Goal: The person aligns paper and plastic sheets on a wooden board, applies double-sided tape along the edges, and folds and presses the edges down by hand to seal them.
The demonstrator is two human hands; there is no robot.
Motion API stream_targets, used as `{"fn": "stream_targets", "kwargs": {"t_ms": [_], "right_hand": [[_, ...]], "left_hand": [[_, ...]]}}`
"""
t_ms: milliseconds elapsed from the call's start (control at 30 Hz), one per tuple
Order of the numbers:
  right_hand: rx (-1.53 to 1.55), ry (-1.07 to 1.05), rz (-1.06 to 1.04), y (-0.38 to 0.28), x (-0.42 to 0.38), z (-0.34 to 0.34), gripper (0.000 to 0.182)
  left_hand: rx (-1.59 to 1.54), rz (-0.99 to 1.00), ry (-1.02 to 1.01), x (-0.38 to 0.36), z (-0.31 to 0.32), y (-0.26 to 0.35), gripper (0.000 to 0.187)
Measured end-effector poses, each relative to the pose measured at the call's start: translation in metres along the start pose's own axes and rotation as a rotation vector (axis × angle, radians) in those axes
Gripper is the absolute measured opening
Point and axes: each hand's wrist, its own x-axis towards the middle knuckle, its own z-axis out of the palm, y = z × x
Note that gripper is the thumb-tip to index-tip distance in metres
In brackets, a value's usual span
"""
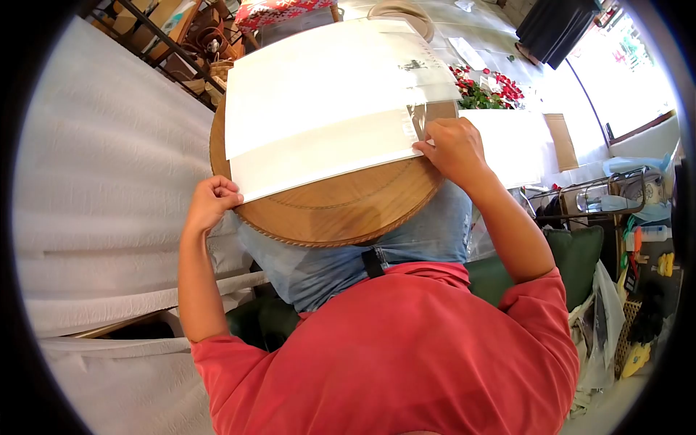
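Note:
Large white sheets [304,80] lie overlapped on a round wooden table [326,217] with a rope-like carved rim. Along the near side, a white sheet [326,156] shows a straight front edge. My left hand [212,203] pinches its near left corner, fingers curled. At the near right corner, my right hand [458,148] has thumb and fingers closed on the edge, beside a strip of clear plastic [417,116]. Shiny clear film [433,83] with a dark printed mark sticks out at the sheets' right side. What lies under the right fingers is partly hidden.
White cloth [116,196] hangs at the left. Red flowers [500,90] and more white sheets [504,145] are to the right of the table. A metal-framed rack [594,203] and tools stand at the far right. Shelves with baskets [210,43] are at upper left.

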Motion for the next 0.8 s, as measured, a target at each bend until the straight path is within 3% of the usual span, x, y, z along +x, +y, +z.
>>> {"fn": "stream_targets", "kwargs": {"t_ms": [800], "right_hand": [[-0.046, -0.004, 0.008, -0.0037, 0.0007, 0.0008, 0.027]], "left_hand": [[0.031, 0.009, -0.004, -0.0009, -0.0004, 0.0019, 0.017]]}}
